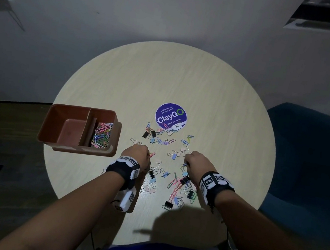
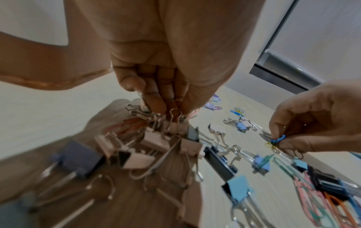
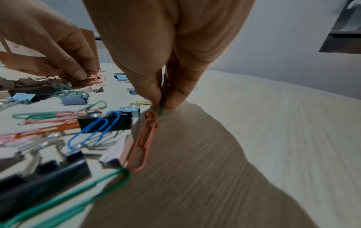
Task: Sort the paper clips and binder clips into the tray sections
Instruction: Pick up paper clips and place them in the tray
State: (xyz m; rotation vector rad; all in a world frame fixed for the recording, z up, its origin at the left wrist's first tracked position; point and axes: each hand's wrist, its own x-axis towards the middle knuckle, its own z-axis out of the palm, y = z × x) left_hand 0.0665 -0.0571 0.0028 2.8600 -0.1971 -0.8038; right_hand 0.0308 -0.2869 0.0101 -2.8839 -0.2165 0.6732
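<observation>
A brown two-section tray (image 1: 81, 109) sits at the table's left. Its right section holds several coloured paper clips (image 1: 102, 135); its left section (image 1: 70, 130) looks bare. Loose paper clips and binder clips (image 1: 175, 183) lie scattered between and in front of my hands. My left hand (image 1: 141, 152) hovers low over the pile, its fingertips (image 3: 86, 74) pinching pink paper clips (image 3: 93, 80) beside silver binder-clip handles (image 2: 175, 114). My right hand (image 1: 193, 160) pinches a small bunch of paper clips (image 2: 277, 140), blue and yellow among them; a dark green one (image 3: 162, 100) stands edge-on between thumb and finger.
The round pale wooden table (image 1: 187, 81) carries a purple round sticker (image 1: 170, 115) beyond the clips. A black binder clip (image 1: 168, 204) lies nearest me. A blue chair (image 1: 314, 156) stands at the right. The tray overhangs the table's left edge.
</observation>
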